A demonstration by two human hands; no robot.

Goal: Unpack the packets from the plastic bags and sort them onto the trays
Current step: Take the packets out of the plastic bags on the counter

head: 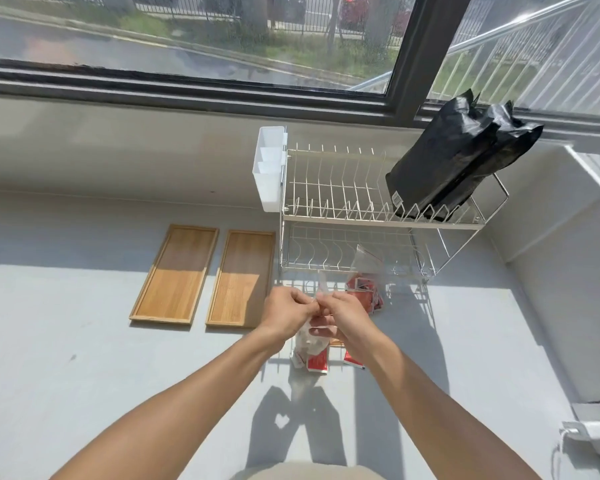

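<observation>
Both of my hands meet above the grey counter (84,341): left hand (286,315) and right hand (343,315) pinch the top of a clear plastic bag (309,341) holding red packets (317,362). Left of them lie two bare wooden trays (174,275); rightward, a second bag (364,282) rests against the wire rack (361,216).

One head-worn wide-angle camera is looking forward and down from above — both forearms are reaching out from the bottom edge, meeting near the middle over the counter (84,341). It is sitting close to the hands and taking in the rack (361,216) and trays (175,275) beyond. The window (187,39) is filling the top — its lines are bowing with the lens.
</observation>
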